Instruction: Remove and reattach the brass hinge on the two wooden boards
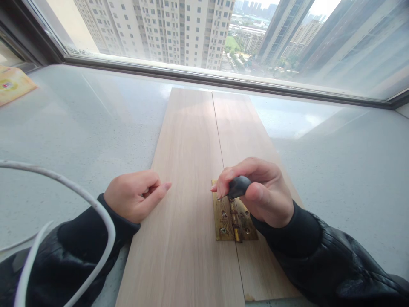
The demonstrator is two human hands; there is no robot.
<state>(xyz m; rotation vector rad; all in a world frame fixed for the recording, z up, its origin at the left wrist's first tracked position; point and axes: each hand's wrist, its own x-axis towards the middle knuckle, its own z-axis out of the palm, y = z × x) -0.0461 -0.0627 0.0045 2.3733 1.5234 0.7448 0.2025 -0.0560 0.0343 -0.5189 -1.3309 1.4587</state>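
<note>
Brass hinge (235, 219) lies below right grip (267, 183) (black handle (239, 186) pinched).

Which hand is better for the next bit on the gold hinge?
Probably the right hand: it grips a black tool handle right over the brass hinge. The left hand, loosely curled with no tool showing, is farther away, by the left wooden board's outer edge.

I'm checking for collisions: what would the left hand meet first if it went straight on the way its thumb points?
Past the pale wood-grain board under it, the left hand would probably meet the fingers of the right hand, near the brass-coloured metal hinge; depth is unclear.
</note>
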